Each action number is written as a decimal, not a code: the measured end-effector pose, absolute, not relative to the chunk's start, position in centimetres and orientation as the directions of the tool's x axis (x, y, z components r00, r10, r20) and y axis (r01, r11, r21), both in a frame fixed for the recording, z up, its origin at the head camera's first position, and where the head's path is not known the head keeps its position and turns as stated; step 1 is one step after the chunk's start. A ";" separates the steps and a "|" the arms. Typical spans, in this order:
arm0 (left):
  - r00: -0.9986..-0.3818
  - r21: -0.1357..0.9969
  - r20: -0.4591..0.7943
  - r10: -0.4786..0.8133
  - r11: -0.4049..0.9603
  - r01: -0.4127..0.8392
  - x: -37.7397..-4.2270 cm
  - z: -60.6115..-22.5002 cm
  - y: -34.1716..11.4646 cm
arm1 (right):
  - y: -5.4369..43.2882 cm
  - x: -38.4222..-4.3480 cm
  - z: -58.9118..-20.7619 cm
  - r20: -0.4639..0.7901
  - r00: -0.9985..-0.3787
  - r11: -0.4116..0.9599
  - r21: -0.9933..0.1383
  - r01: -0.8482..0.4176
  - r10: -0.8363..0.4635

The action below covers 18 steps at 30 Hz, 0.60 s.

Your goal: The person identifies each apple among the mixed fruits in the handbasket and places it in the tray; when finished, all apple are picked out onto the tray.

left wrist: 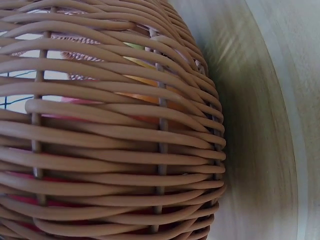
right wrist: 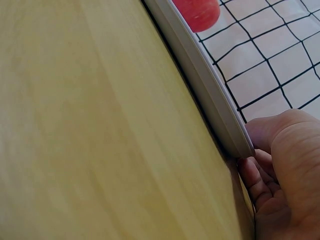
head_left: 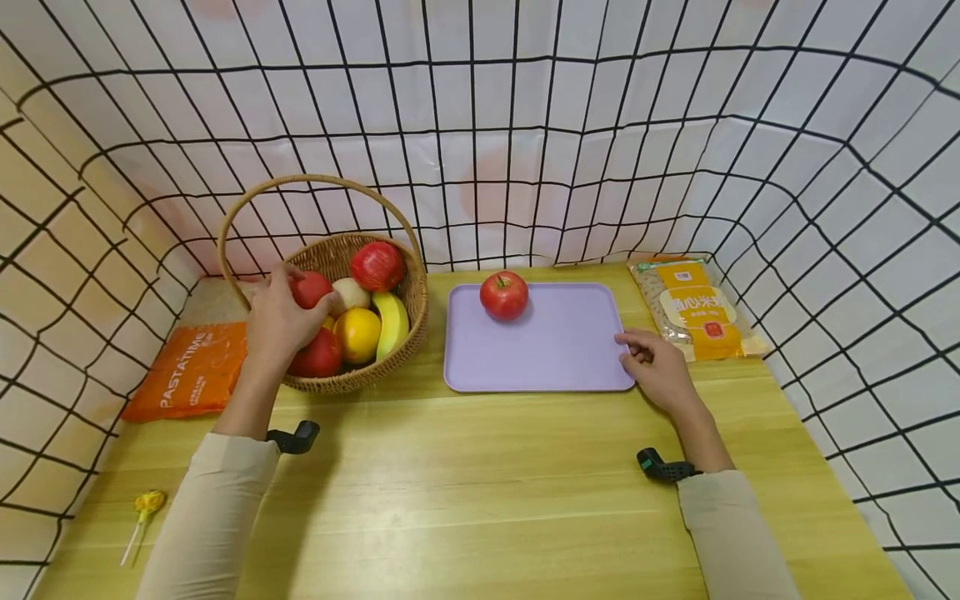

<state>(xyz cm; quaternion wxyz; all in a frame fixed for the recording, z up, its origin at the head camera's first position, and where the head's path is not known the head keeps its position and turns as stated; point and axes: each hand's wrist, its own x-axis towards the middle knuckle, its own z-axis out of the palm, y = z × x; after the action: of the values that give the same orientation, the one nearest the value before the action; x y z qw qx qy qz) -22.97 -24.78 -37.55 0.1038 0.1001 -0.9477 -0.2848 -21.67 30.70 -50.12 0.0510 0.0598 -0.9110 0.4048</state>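
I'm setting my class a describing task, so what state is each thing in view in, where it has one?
Left hand, gripping a red fruit
Red fruit, inside the wicker basket
Wicker basket, handle up, holding fruit
Banana, inside the basket
Right hand, pinching the lilac tray
Lilac tray, bearing one tomato
Tomato, stem end up
PASTATIME bag, lying label up
Yellow-and-clear packet, lying label up
Lollipop, lying down
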 end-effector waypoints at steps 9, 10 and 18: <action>-0.961 0.627 0.155 -0.228 0.774 -0.082 -22.7 -37.3 -25.0 | 30.8 -21.8 -50.4 0.147 -0.987 0.665 -0.731 -0.154 -0.067; -0.960 0.634 0.168 -0.222 0.771 -0.068 -22.7 -37.3 -25.0 | 30.8 -21.8 -50.4 0.146 -0.987 0.666 -0.730 -0.153 -0.067; -0.937 0.634 0.280 -0.209 0.773 0.016 -22.4 -36.9 -25.3 | 30.6 -21.6 -50.2 0.145 -0.987 0.667 -0.729 -0.154 -0.069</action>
<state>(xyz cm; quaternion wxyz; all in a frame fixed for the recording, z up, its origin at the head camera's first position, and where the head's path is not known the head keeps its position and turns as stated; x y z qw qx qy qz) -22.35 -25.31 -36.94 0.1697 0.0521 -0.9262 -0.3327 -21.64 30.60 -50.19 0.0525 0.0611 -0.9114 0.4036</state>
